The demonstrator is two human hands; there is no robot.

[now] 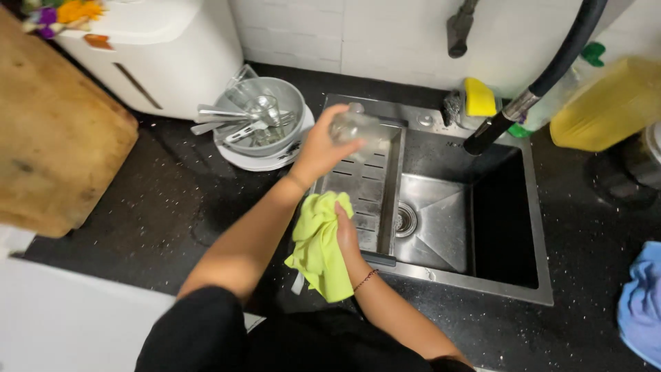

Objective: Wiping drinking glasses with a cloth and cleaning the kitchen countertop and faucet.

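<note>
Far left: wooden board (55,131) lay on black worktop (172,200), white appliance (165,48) behind it.
Bowl: grey bowl (282,96) on a white plate (265,162), metal utensils (227,120) inside.
Left hand (318,150): grip closed round a clear glass (354,127), held above sink's drain tray (361,186).
Right hand (346,234): grip bunched on yellow-green cloth (319,248), at sink's (482,275) near-left edge.
Right: black hose tap (537,83), yellow sponge (480,96), yellow bottle (606,103), blue cloth (640,303).

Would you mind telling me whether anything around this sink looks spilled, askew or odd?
Mostly no. Wet patches on the black counter left of the sink; utensils lie jumbled in the grey bowl.
</note>
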